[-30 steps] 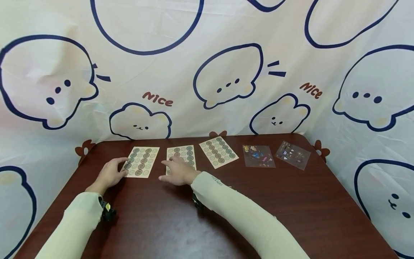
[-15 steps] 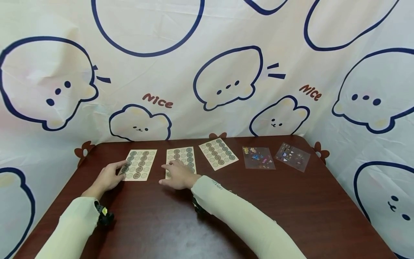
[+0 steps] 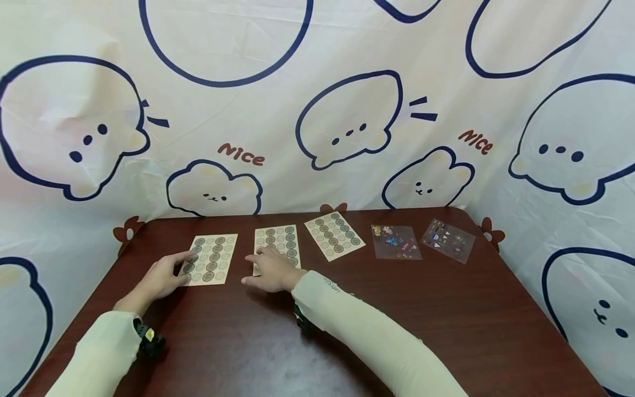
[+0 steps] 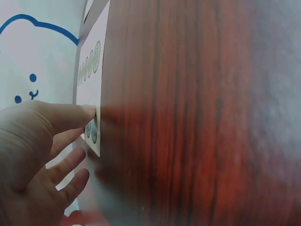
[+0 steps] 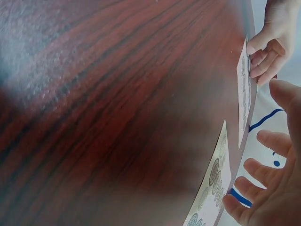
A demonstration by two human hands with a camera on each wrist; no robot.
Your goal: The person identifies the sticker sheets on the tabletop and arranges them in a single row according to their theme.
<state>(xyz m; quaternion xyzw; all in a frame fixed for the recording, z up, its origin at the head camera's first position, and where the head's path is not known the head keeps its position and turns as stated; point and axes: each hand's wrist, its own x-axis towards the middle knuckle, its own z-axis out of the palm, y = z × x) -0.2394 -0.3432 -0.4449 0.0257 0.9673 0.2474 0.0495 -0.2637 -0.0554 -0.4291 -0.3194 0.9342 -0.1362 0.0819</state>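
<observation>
On the left of the table, a cream sheet of round stickers (image 3: 215,260) lies flat. My left hand (image 3: 160,278) presses its left edge with thumb and forefinger, the other fingers loosely spread. In the left wrist view the thumb (image 4: 70,117) touches the sheet by its printed circles. My right hand (image 3: 273,270) hovers with spread fingers over the lower left part of a second cream sticker sheet (image 3: 291,242), hiding some of its circles. The right wrist view shows these right fingers (image 5: 263,174) apart from one another, nothing held between them.
A third cream sticker sheet (image 3: 334,236) lies turned at an angle to the right. Beyond it are two clear sheets with small colourful stickers, one straight (image 3: 397,251) and one tilted (image 3: 448,241). A patterned white cloth (image 3: 278,182) rises behind the dark wooden table (image 3: 377,320).
My left hand has slid the leftmost sticker sheet toward me and slightly left. The right hand has stayed nearly in place over the second sheet.
</observation>
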